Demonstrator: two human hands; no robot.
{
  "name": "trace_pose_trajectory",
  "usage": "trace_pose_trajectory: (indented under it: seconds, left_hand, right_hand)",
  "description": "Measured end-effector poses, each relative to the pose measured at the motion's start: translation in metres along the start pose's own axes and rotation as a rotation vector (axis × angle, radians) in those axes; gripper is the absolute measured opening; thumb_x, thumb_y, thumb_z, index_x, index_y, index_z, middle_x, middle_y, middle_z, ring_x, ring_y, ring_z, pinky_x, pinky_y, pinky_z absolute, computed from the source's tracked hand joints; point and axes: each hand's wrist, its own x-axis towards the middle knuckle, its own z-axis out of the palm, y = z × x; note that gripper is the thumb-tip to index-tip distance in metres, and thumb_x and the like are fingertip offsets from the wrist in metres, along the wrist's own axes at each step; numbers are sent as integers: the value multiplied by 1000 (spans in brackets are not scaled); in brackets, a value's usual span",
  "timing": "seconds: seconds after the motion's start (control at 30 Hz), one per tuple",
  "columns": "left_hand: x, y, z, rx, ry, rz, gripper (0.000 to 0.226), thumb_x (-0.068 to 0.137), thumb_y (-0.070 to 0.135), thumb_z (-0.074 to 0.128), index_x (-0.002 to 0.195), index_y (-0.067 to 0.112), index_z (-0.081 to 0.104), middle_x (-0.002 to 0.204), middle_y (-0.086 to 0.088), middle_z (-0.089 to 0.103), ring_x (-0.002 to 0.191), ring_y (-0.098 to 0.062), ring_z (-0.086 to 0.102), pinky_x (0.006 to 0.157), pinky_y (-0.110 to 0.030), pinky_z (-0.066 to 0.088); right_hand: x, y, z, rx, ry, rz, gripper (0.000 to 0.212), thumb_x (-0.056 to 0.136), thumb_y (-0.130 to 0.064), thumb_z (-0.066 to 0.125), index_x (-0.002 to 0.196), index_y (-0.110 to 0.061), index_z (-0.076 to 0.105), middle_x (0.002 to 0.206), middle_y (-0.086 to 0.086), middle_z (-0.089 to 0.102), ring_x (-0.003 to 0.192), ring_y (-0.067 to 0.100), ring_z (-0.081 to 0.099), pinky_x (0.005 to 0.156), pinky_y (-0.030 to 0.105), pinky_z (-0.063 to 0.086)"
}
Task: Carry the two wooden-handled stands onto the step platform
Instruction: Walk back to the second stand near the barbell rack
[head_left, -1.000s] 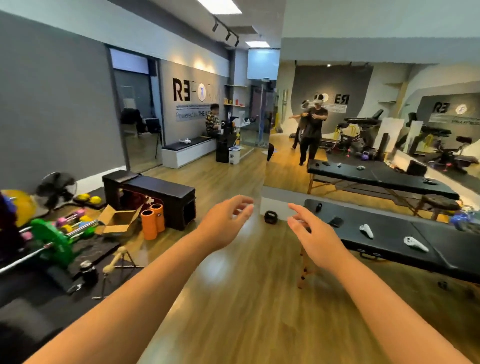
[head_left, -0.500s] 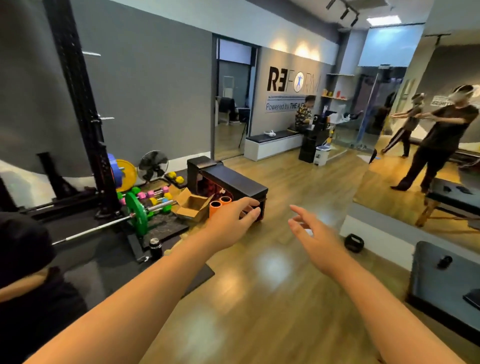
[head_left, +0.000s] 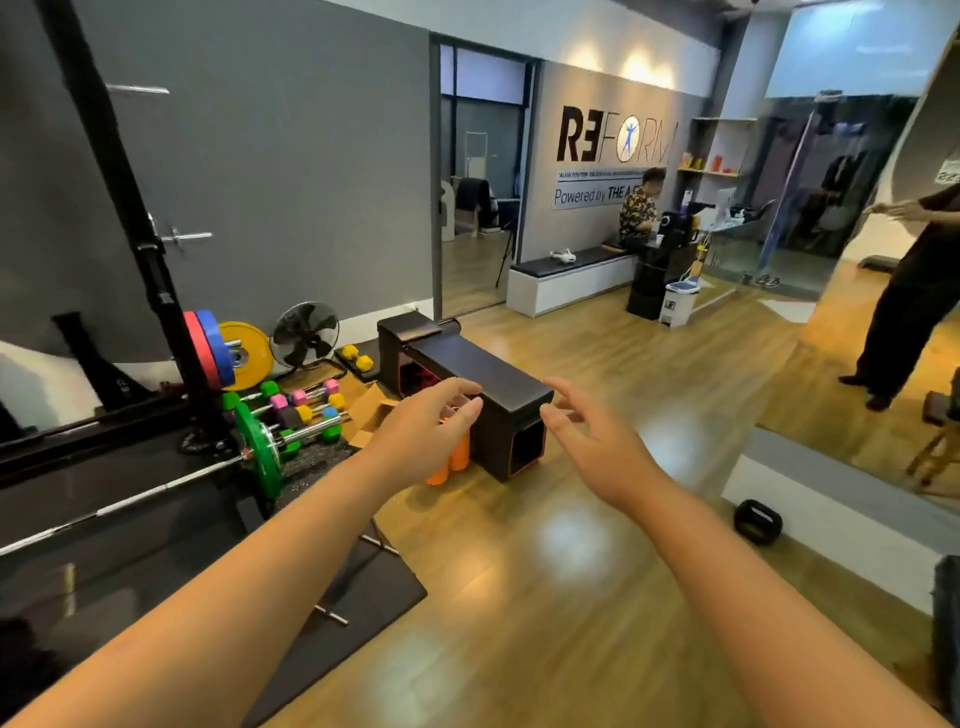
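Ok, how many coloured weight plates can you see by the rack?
4. Red plate and blue plate side by side at the rack upright, yellow plate just right of them, green plate lower, on the barbell. Others may be hidden.

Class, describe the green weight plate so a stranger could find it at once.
Start at the tall black rack on the left. Below it, a barbell lies across the dark floor mat. The green weight plate sits on its end, the only green disc; those on the rack are red, blue and yellow.
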Motion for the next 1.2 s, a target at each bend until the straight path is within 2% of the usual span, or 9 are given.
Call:
trace_pose_trajectory:
  seconds: [0.2, 0.33, 0.47, 0.67, 0.73, 0.8, 0.93, 1.07, 1.2]
  left_hand:
    - [59, -27, 4, 39, 137, -116, 38, 107, 43, 47, 141, 29, 57, 123, 9, 65, 110, -5, 60, 85, -22, 49]
    - [78, -47, 11, 26, 275, -258, 34, 105, 47, 49, 136, 37, 58, 120, 17, 64, 111, -1, 59, 88, -26, 49]
    - [79, -72, 28, -25, 402, -443, 26, 105, 44, 52, 130, 45, 58, 112, 27, 62, 102, 12, 59, 82, -18, 46]
    - [79, -113, 37, -9, 552, -615, 54, 105, 38, 53, 155, 42, 33, 113, 20, 63, 103, 2, 59, 85, -27, 44]
    - [89, -133, 34, -6, 571, -660, 59, 105, 37, 54, 158, 42, 28, 113, 18, 64, 103, 2, 59, 87, -30, 44]
    - [104, -159, 27, -14, 572, -691, 60, 105, 38, 54, 159, 41, 28, 114, 16, 64, 104, 0, 59, 86, -28, 45]
    - [145, -220, 8, -8, 574, -731, 58, 104, 41, 54, 157, 45, 28, 114, 20, 63, 101, 4, 58, 76, -12, 40]
    - [194, -272, -12, -51, 570, -744, 63, 104, 37, 56, 160, 40, 27, 113, 17, 64, 102, 0, 60, 86, -26, 48]
    - [233, -306, -29, -27, 543, -751, 77, 102, 38, 60, 162, 43, 14, 115, 15, 66, 100, 1, 62, 80, -17, 44]
  right_hand:
    - [113, 44, -14, 47, -74, -116, 51, 102, -57, 49, 151, -46, 44, 139, -8, 59, 126, 10, 54, 99, 33, 45]
    - [173, 71, -21, 37, -215, -201, 51, 103, -51, 51, 153, -43, 44, 142, -5, 60, 130, 13, 55, 103, 35, 46]
    - [231, 94, -13, -1, -356, -265, 57, 102, -53, 50, 156, -46, 37, 146, -6, 59, 132, 14, 54, 102, 35, 46]
    - [302, 101, 55, 18, -513, -338, 67, 101, -54, 52, 159, -55, 18, 145, -3, 56, 123, 15, 58, 101, 44, 53]
    - [323, 102, 84, 40, -560, -373, 70, 100, -54, 54, 153, -67, 9, 143, -2, 58, 115, 8, 58, 96, 38, 52]
    - [348, 102, 113, 60, -585, -412, 71, 99, -55, 55, 142, -79, 3, 145, -2, 57, 116, 3, 54, 95, 32, 45]
    - [402, 100, 165, 78, -640, -388, 74, 96, -60, 57, 146, -75, 3, 153, -4, 51, 137, 15, 49, 102, 35, 43]
    - [457, 99, 203, 69, -663, -392, 81, 94, -61, 59, 144, -76, -3, 152, -5, 50, 139, 20, 48, 100, 34, 41]
    - [510, 97, 231, 74, -672, -389, 96, 89, -64, 64, 149, -71, -12, 160, 2, 44, 143, 24, 46, 102, 33, 38]
